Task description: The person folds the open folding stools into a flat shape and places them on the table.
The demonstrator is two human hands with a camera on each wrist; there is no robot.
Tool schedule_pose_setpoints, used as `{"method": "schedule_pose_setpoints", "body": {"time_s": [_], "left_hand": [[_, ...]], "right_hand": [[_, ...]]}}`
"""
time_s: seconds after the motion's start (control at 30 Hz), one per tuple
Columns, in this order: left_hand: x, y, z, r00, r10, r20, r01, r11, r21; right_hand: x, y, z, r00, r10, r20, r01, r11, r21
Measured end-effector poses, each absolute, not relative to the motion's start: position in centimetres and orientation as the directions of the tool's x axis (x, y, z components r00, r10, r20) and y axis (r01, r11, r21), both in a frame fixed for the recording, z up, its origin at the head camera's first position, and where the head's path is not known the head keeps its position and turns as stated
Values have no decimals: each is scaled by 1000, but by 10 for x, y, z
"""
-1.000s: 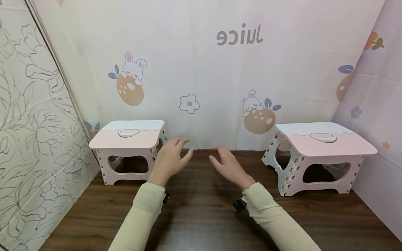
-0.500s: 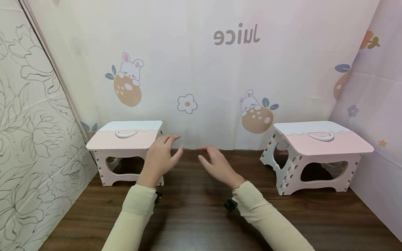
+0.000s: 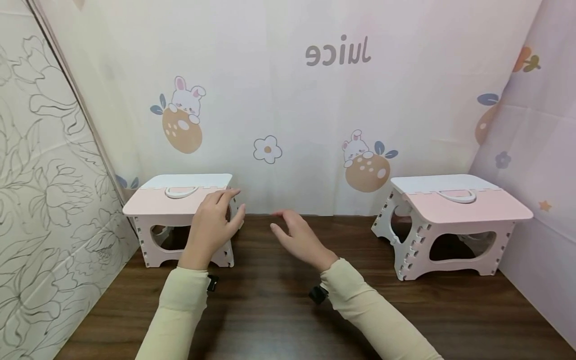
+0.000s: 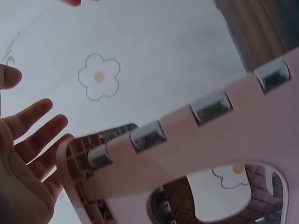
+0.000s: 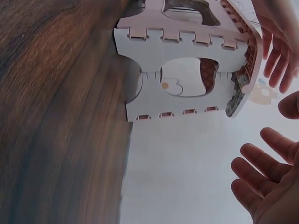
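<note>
My left hand point(image 3: 211, 220) is held over the right side of a pink and white folding step stool point(image 3: 162, 204), fingers relaxed and nothing in them. Up close in the left wrist view, the fingers point(image 4: 39, 140) show beside the stool's top corner; whether they touch it I cannot tell. To the right, my right hand point(image 3: 301, 237) hovers above the dark wooden table point(image 3: 279, 300) with loosely bent fingers, holding nothing. In the right wrist view both hands appear along the right edge, apart from each other. The stool's white handle point(image 3: 181, 192) lies on its top.
A second pink and white folding stool point(image 3: 468, 207) stands at the right of the table. Behind runs a pale curtain point(image 3: 306, 125) printed with rabbits, fruit and flowers. A flower-line sheet point(image 3: 54, 175) hangs at the left. Small black devices sit at both wrists.
Both hands have moved left in the head view, the left one now overlapping the left stool. The head view has shifted slightly. Both stools stay in place.
</note>
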State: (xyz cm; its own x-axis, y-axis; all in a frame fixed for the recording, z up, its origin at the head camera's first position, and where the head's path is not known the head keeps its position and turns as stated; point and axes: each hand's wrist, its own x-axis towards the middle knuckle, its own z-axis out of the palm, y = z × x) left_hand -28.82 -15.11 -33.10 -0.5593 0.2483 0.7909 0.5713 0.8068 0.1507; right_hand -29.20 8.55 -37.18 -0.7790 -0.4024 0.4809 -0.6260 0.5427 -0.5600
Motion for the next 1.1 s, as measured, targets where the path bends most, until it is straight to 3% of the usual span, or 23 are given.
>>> {"method": "schedule_pose_setpoints", "body": {"time_s": [0.3, 0.97, 1.1], "left_hand": [[-286, -168, -329, -590, 191, 784, 542, 814, 209], [-279, -219, -326, -595, 64, 801, 479, 829, 290], [-277, -229, -326, -627, 36, 778, 446, 836, 320]], "right_hand": [[-290, 70, -371, -773, -433, 464, -635, 531, -562], [-294, 41, -368, -782, -466, 415, -622, 538, -568], [-295, 37, -368, -793, -470, 388, -603, 517, -607]]}}
